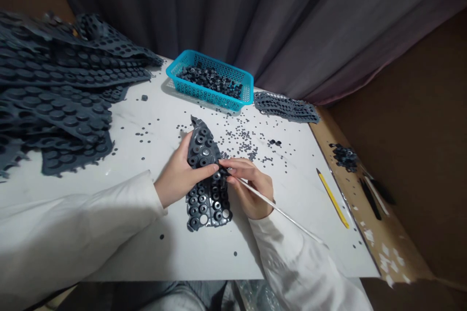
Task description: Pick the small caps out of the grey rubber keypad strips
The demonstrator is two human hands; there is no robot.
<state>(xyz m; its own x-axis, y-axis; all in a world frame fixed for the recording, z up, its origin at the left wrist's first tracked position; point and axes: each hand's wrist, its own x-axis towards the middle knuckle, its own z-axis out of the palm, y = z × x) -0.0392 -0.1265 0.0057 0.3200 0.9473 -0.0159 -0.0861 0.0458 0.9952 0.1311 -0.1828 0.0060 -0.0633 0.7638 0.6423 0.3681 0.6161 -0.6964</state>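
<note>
My left hand (181, 175) is closed on a dark grey rubber sheet (209, 199) covered with moulded round grommet-like parts. Its thumb lies across the front of the sheet, which tilts up above the table. Pinched in my right hand (251, 187) is a thin white stick (280, 211) that runs back over the wrist. The stick's front end and the right fingertips meet the right side of the sheet, close to the left thumb. What exactly the fingertips touch there is too small to make out. Several round spots on the sheet look pale or whitish.
A blue plastic basket (211, 95) of small dark rubber parts stands at the back. Larger moulded sheets (62, 102) pile up at left; another sheet (286, 106) lies back right. Small dark discs (244, 141) litter the white table. A yellow craft knife (332, 199) lies at right.
</note>
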